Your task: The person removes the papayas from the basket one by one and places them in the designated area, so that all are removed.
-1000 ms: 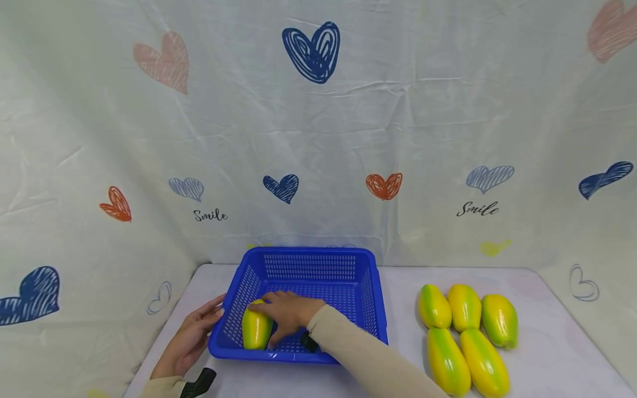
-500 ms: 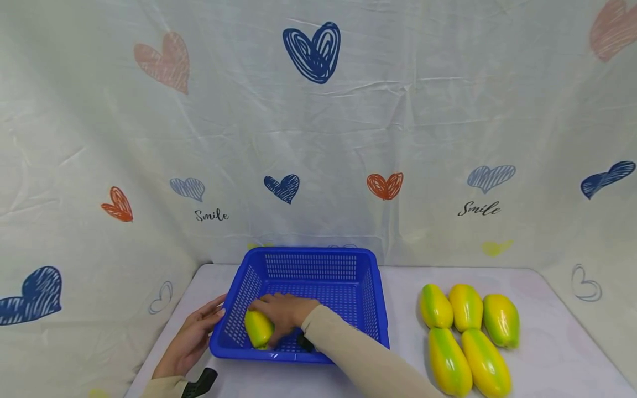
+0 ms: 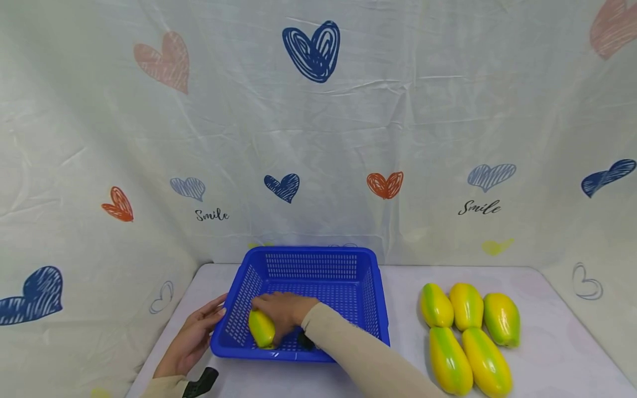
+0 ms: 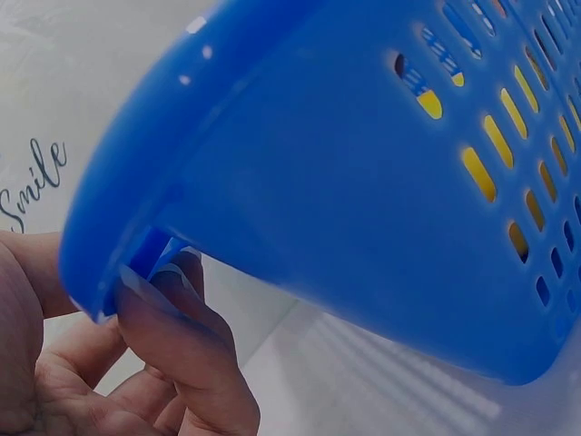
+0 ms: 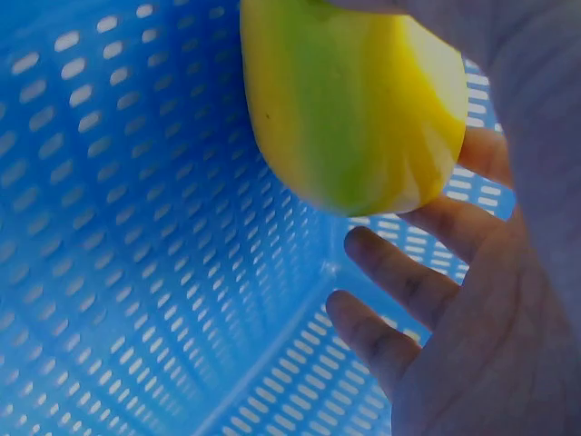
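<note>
A yellow-green papaya lies tilted inside the blue plastic basket, near its front left corner. My right hand reaches in over the front rim and grips this papaya from above and the right. In the right wrist view the papaya is close to the slotted wall, with some fingers spread below it. Outside, on the left, my left hand holds the basket's rim. Its fingers curl up under that rim in the left wrist view.
Several more papayas lie in a group on the white table, right of the basket. A white curtain printed with hearts hangs behind and at both sides.
My right hand has turned the papaya from upright to tilted and shifted it slightly right within the basket. My left hand keeps its place on the rim.
</note>
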`<state>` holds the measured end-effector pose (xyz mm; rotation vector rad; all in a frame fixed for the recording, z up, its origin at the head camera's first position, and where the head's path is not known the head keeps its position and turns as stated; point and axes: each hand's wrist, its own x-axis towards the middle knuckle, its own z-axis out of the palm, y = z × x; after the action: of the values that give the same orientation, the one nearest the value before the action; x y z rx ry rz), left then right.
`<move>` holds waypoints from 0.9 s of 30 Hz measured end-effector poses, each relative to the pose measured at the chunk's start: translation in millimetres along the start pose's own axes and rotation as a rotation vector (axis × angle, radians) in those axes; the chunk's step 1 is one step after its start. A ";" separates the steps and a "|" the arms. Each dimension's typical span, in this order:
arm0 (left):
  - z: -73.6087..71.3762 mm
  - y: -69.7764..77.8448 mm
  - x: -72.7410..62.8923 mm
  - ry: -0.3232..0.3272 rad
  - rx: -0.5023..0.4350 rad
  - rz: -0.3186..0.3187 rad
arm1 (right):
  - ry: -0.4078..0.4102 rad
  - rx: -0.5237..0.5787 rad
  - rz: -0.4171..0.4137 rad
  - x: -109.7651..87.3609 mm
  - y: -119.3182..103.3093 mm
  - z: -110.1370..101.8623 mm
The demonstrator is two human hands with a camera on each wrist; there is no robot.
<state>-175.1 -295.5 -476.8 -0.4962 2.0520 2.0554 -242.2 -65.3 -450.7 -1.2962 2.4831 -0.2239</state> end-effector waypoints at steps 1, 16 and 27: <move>0.1 0.0 0.0 0.001 0.000 0.000 | -0.004 -0.002 0.002 -0.2 0.6 -0.3; 0.2 -1.1 0.3 0.002 0.008 0.014 | -0.049 -0.088 0.041 -16.1 8.7 -10.4; -2.2 -1.8 1.3 -0.001 0.000 0.007 | -0.028 -0.184 0.101 -41.8 30.5 -10.3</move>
<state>-175.4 -297.8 -478.9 -0.4883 2.0564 2.0595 -247.1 -13.7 -440.8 -1.2274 2.5864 0.0483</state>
